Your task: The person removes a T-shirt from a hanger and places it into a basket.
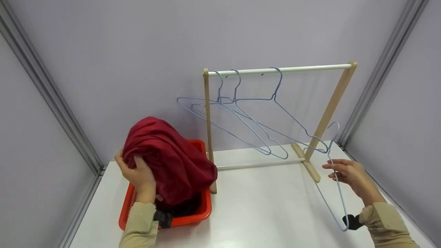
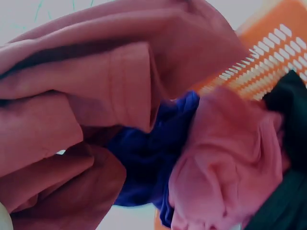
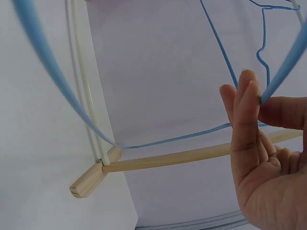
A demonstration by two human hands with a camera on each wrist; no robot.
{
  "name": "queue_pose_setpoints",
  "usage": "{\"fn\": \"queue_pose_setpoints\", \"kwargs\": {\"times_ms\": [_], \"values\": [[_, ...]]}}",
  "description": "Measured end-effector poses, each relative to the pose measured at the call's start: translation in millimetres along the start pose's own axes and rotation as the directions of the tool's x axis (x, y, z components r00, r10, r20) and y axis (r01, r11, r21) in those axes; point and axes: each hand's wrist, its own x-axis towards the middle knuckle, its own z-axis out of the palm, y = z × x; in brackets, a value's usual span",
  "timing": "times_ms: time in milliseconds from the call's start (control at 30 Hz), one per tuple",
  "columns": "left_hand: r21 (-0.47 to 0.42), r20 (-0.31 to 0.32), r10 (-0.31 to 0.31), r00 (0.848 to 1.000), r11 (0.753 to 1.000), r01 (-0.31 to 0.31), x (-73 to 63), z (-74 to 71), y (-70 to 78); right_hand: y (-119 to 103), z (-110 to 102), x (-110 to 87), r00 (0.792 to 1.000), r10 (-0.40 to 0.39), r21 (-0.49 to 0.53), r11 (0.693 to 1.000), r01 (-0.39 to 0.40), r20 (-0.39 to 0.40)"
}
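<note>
In the head view, my left hand (image 1: 140, 176) grips a bunched red garment (image 1: 172, 155) at its left side, thumb on the near face. The garment is lifted over a red-orange plastic basket (image 1: 193, 219) and hides much of it. A stitched hem shows on the garment (image 2: 120, 86) in the left wrist view. At the right, my right hand (image 1: 356, 179) pinches one side of a light blue wire hanger (image 1: 339, 187) between thumb and fingers. The hanger's hook points up, and its long bottom bar slants down towards me.
A rack with a white rail (image 1: 310, 68) and wooden legs (image 1: 330, 110) stands at the back, bearing three blue hangers (image 1: 278, 82). Inside the basket lie blue cloth (image 2: 148, 158), pink cloth (image 2: 225, 172) and dark green cloth (image 2: 292, 196). Grey walls (image 1: 137, 51) enclose the white table (image 1: 255, 206).
</note>
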Motion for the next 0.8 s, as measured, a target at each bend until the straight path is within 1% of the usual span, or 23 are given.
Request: {"fn": "queue_pose_setpoints", "kwargs": {"times_ms": [100,167,267,333,400,467,533,667,800], "values": [[0.064,-0.002,0.043,0.999,0.997,-0.043,3.6,-6.1,-3.9,-3.0,-2.7,0.0,1.000,-0.009,-0.024,1.000,0.009,-0.014],[0.126,0.017,0.068,0.998,0.990,-0.070,4.1,-9.0,-6.6,-4.4,-4.0,1.1,1.000,-0.014,-0.050,0.999,0.013,-0.016],[0.239,0.056,0.105,0.993,0.964,-0.115,3.7,-12.8,-12.5,-6.2,-4.7,3.4,1.000,-0.008,-0.064,0.998,0.008,-0.008],[0.303,0.089,0.093,0.992,0.946,-0.116,3.4,-15.3,-18.1,-7.4,-4.9,4.3,1.000,-0.003,-0.055,0.998,0.003,0.004],[0.356,0.120,0.060,0.991,0.929,-0.099,2.1,-17.4,-24.1,-9.6,-5.1,3.8,1.000,0.002,-0.034,0.999,-0.002,0.009],[0.404,0.150,0.007,0.989,0.912,-0.068,0.4,-19.0,-30.0,-12.8,-5.8,3.2,1.000,-0.012,-0.017,1.000,0.012,0.004],[0.452,0.174,-0.052,0.983,0.892,-0.032,-1.9,-20.2,-35.3,-17.3,-7.3,1.7,0.999,-0.034,-0.028,0.999,0.033,-0.016],[0.529,0.213,-0.159,0.964,0.848,0.023,-7.6,-22.6,-43.6,-29.5,-10.6,0.2,0.995,-0.087,-0.072,0.994,0.083,-0.056],[0.578,0.234,-0.247,0.940,0.813,0.069,-12.9,-24.6,-49.8,-45.3,-13.9,-0.9,0.992,-0.123,-0.088,0.989,0.119,-0.035]]}}
